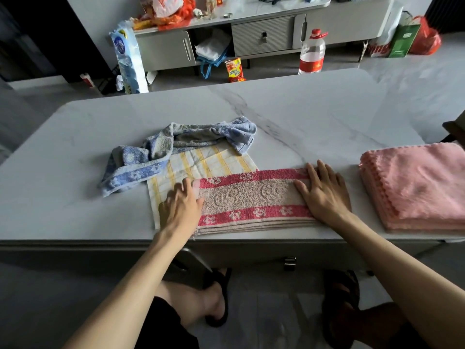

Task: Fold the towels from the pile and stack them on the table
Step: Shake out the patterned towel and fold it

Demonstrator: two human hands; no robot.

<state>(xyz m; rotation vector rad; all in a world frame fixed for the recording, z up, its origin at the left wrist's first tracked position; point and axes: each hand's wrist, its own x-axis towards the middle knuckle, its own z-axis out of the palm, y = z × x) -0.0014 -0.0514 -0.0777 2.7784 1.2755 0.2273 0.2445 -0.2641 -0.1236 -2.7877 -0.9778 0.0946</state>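
A folded red-and-beige towel lies along the near edge of the marble table. My left hand rests flat on its left end, fingers spread. On the towel's right end my right hand presses flat, holding nothing. Under the towel's left part lies a white towel with yellow checks. A crumpled blue towel sits behind and left of it. At the table's right edge stands a stack of folded pink towels.
Beyond the table, a grey low cabinet stands with bags and clutter on top. On the floor are a large water bottle, a snack packet and a pack of tissue rolls. My sandalled feet show under the table.
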